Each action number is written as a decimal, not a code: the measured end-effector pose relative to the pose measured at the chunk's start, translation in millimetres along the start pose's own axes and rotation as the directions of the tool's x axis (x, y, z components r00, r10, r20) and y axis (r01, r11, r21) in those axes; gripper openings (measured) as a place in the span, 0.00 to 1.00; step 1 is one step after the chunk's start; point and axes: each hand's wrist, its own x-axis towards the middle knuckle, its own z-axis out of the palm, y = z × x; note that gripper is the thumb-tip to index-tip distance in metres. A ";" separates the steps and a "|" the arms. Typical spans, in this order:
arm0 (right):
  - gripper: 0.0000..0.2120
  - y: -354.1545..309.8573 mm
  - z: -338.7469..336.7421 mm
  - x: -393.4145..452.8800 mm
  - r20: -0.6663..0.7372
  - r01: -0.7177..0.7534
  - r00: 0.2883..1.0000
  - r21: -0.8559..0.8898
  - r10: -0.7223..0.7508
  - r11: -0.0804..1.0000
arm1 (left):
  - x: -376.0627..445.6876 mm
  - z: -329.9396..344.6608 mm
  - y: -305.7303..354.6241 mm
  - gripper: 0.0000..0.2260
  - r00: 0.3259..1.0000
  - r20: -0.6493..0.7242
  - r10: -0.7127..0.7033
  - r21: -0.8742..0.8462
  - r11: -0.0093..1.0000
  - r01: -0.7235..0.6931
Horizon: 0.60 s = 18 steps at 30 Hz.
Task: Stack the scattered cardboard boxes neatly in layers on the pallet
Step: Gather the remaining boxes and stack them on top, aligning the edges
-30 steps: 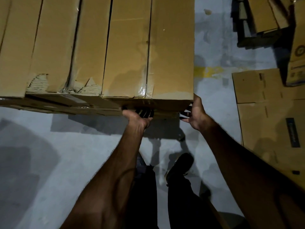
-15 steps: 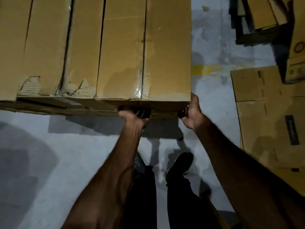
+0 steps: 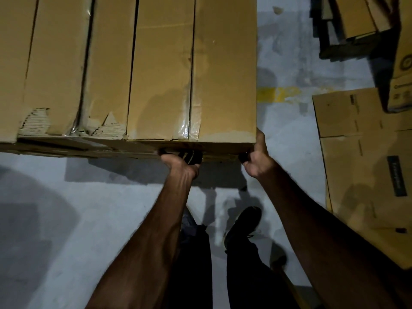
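arms: both bare to the edge of view, no sleeves showing
left hand (image 3: 181, 168): bare, no glove, ring or watch visible
right hand (image 3: 258, 161): bare, no glove (wrist bare too)
trousers (image 3: 196, 264): dark, long, loose at the legs
shoe (image 3: 244, 224): dark, low cut, laces faintly visible; the other shoe is hidden behind the left arm

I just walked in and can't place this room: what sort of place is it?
Most likely a warehouse or stockroom. Long cardboard boxes lie packed side by side in a row, flattened cartons lie on the bare concrete floor, and a worn yellow floor marking shows between them.
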 end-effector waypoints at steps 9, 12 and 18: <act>0.20 6.9 -1.0 19.8 -0.015 0.003 1.000 0.011 -0.003 1.000 | 7.4 -3.4 -3.7 0.44 1.000 -0.026 0.017 0.025 1.000 -0.017; 0.20 6.2 -2.0 23.9 -0.006 -0.019 1.000 0.038 0.019 0.999 | 10.3 -4.5 -5.6 0.44 0.999 -0.025 0.029 0.032 0.999 -0.028; 0.26 10.8 -1.9 33.7 -0.086 -0.015 0.996 0.045 0.019 0.999 | 11.8 -4.2 -6.5 0.45 1.000 -0.013 0.024 0.060 0.998 -0.023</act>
